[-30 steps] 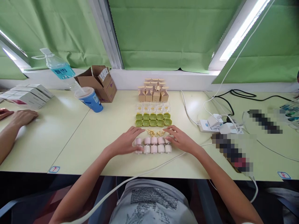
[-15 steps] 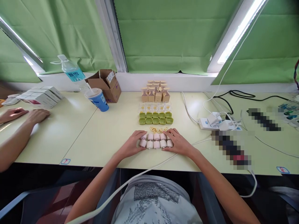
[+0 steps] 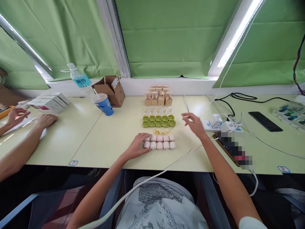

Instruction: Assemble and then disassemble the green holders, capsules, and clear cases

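Two rows of small pink cases (image 3: pixel 160 142) lie on the pale table (image 3: pixel 114 136) in front of me. My left hand (image 3: pixel 138 145) rests flat against their left end, fingers stretched and touching the pink cases. My right hand (image 3: pixel 194 123) hovers open above the table, to the right of the green cases (image 3: pixel 159 121), holding nothing. Behind the pink rows lies a small pile of yellow loops (image 3: pixel 161 132). Farther back stand clear cases (image 3: pixel 157 111) and tan cardboard boxes (image 3: pixel 158 95).
A blue cup (image 3: pixel 103 103), a water bottle (image 3: pixel 79 78) and an open brown carton (image 3: pixel 111 89) stand at back left. A white power strip (image 3: pixel 220 125), cables and a black phone (image 3: pixel 265 120) lie at right. Another person's hands (image 3: pixel 30 118) rest near white boxes (image 3: pixel 49 102) at left.
My right hand has lifted off the right end of the pink cases and moved up and to the right, opening. My left hand stays at their left end. The view shifted slightly.
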Action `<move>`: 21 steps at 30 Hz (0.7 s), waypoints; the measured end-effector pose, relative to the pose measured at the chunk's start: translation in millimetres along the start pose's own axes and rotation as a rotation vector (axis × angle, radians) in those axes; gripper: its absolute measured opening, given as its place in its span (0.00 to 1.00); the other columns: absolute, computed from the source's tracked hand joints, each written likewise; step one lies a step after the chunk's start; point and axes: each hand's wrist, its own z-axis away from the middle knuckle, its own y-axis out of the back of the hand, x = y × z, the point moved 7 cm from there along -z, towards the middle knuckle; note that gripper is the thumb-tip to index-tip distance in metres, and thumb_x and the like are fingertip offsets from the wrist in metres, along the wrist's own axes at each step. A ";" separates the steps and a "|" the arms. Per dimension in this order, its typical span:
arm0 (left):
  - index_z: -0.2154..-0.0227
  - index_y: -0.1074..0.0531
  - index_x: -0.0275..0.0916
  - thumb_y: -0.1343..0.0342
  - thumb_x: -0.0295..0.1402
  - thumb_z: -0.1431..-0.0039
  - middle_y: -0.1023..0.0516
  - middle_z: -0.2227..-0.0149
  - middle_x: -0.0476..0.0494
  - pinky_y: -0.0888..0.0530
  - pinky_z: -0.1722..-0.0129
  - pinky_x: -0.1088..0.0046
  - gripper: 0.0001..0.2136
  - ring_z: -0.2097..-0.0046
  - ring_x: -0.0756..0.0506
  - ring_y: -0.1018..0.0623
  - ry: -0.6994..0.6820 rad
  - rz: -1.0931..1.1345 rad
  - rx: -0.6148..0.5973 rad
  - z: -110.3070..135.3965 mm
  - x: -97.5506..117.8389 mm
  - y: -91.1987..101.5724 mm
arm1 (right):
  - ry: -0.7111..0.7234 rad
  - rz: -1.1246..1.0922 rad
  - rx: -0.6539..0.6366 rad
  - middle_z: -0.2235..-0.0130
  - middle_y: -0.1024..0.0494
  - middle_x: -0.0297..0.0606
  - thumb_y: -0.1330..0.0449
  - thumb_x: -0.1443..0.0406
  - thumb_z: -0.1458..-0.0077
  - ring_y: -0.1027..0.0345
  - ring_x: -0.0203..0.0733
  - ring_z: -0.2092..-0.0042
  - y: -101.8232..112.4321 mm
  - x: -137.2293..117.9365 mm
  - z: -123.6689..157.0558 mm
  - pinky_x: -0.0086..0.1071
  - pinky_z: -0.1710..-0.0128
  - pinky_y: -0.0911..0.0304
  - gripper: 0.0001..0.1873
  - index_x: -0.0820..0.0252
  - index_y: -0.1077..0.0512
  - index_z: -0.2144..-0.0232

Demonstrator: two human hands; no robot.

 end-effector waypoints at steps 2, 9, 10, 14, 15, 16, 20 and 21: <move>0.28 0.31 0.40 0.30 0.44 0.34 0.23 0.30 0.31 0.28 0.25 0.40 0.35 0.29 0.29 0.24 -0.003 -0.010 -0.003 3.8 -0.6 -2.2 | -0.063 -0.046 0.120 0.57 0.18 0.41 0.31 0.45 0.46 0.23 0.42 0.60 6.5 11.5 -25.6 0.31 0.70 0.28 0.23 0.55 0.20 0.59; 0.42 0.20 0.42 0.24 0.49 0.46 0.18 0.38 0.32 0.17 0.43 0.56 0.31 0.42 0.36 0.16 0.080 0.334 0.398 -27.1 -24.9 50.6 | -0.262 -0.071 0.231 0.66 0.20 0.34 0.33 0.55 0.46 0.29 0.35 0.72 -21.1 62.1 -22.7 0.28 0.74 0.37 0.13 0.58 0.23 0.64; 0.53 0.18 0.41 0.24 0.50 0.47 0.15 0.49 0.36 0.17 0.52 0.63 0.24 0.52 0.40 0.15 0.181 0.458 0.541 -39.6 -41.2 63.5 | -0.276 -0.060 0.235 0.66 0.19 0.34 0.33 0.57 0.46 0.30 0.34 0.72 -24.7 65.5 -22.1 0.27 0.74 0.38 0.12 0.58 0.23 0.64; 0.66 0.29 0.42 0.36 0.53 0.32 0.23 0.68 0.48 0.31 0.70 0.77 0.19 0.70 0.51 0.24 0.370 0.566 0.769 -100.3 -95.9 86.9 | -0.327 -0.017 0.277 0.67 0.21 0.31 0.38 0.64 0.44 0.33 0.31 0.74 -33.5 74.4 -37.0 0.25 0.77 0.44 0.05 0.59 0.24 0.64; 0.67 0.31 0.42 0.37 0.52 0.31 0.26 0.71 0.50 0.34 0.72 0.78 0.19 0.72 0.52 0.27 0.393 0.577 0.805 -110.4 -107.4 88.5 | -0.335 -0.007 0.288 0.68 0.22 0.30 0.39 0.66 0.44 0.34 0.31 0.75 -34.8 75.7 -41.2 0.25 0.78 0.45 0.05 0.59 0.24 0.65; 0.69 0.33 0.43 0.37 0.51 0.30 0.29 0.74 0.52 0.35 0.73 0.78 0.19 0.73 0.52 0.29 0.413 0.585 0.830 -117.3 -116.9 88.5 | -0.337 0.003 0.297 0.69 0.23 0.29 0.39 0.67 0.44 0.34 0.31 0.76 -35.5 76.4 -44.1 0.26 0.78 0.46 0.04 0.59 0.24 0.65; 0.75 0.38 0.43 0.44 0.51 0.25 0.37 0.79 0.55 0.40 0.76 0.78 0.24 0.77 0.53 0.38 0.451 0.608 0.897 -118.9 -136.6 81.4 | -0.286 0.033 0.294 0.71 0.22 0.29 0.39 0.68 0.44 0.33 0.33 0.76 -35.3 73.6 -41.2 0.27 0.77 0.42 0.06 0.59 0.22 0.65; 0.76 0.39 0.43 0.45 0.50 0.24 0.37 0.79 0.54 0.41 0.77 0.78 0.26 0.78 0.54 0.38 0.449 0.611 0.900 -116.9 -138.2 79.2 | -0.266 0.039 0.285 0.70 0.22 0.29 0.39 0.69 0.44 0.33 0.33 0.75 -35.3 72.3 -38.6 0.27 0.76 0.40 0.07 0.59 0.21 0.64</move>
